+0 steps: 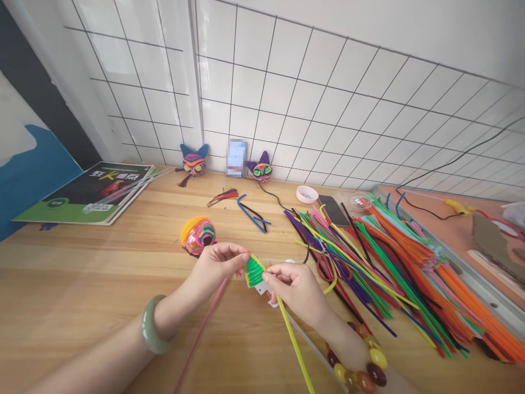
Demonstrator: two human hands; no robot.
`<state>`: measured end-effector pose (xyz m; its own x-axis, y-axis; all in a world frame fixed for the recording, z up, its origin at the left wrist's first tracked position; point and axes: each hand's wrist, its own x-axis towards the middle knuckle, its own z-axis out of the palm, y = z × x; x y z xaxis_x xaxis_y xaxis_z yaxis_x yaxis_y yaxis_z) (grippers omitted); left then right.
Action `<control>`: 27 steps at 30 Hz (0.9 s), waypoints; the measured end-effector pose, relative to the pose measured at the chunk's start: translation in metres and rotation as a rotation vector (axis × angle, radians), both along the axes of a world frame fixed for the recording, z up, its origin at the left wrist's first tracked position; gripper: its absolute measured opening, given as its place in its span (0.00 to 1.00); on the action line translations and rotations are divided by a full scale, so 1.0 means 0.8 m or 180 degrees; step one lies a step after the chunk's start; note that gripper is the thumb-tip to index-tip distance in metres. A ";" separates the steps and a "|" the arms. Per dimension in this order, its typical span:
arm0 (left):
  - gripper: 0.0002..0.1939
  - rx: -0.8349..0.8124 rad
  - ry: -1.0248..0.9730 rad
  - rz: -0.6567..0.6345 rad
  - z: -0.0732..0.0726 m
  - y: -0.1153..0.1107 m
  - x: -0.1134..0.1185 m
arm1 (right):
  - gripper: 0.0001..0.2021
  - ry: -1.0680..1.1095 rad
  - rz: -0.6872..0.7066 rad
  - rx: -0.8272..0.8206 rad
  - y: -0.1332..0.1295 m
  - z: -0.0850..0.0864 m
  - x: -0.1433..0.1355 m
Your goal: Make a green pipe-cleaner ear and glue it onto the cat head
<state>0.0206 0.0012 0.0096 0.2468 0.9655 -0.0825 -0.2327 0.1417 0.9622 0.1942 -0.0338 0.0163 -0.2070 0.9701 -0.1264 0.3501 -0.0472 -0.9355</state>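
At the middle of the pale wooden table (135,284), both hands are busy on one small piece, a green, ribbed, roughly triangular panel edged in yellow (255,272), and that's our clock centre, with twelve towards the wall. From nine o'clock comes the bare left hand (221,261), thumb and finger pinched on the panel's upper left edge; from three, the right hand (296,285) matches it, fingertips closed on the right edge. What a hold, both sides gripped at once! A long yellow fuzzy strand (292,336) runs out below the right hand towards five o'clock; whether it joins the yellow edging, I can't tell. Over at seven, a thin pink strand (200,335) slants down the table. Just behind the left hand, at ten, sits a round ornament wrapped in orange and multicoloured bands (196,234). Look to twelve: bent blue and black fuzzy stems (253,215) lie on the wood, with a red tassel (229,194) near them at eleven. Against the wall, a blue-eared, striped cat-like head (194,161) stands at eleven and a purple-eared one (262,168) at twelve, an upright lit screen (236,158) between them. Out at one, a round pink dish (307,193); and spreading across three o'clock, a great heap of many-coloured fuzzy stems (381,279)!
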 end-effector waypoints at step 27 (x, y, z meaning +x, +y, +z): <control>0.09 -0.0028 -0.0046 -0.0142 -0.002 0.001 -0.003 | 0.12 0.0058 0.0020 -0.0007 0.001 -0.001 0.001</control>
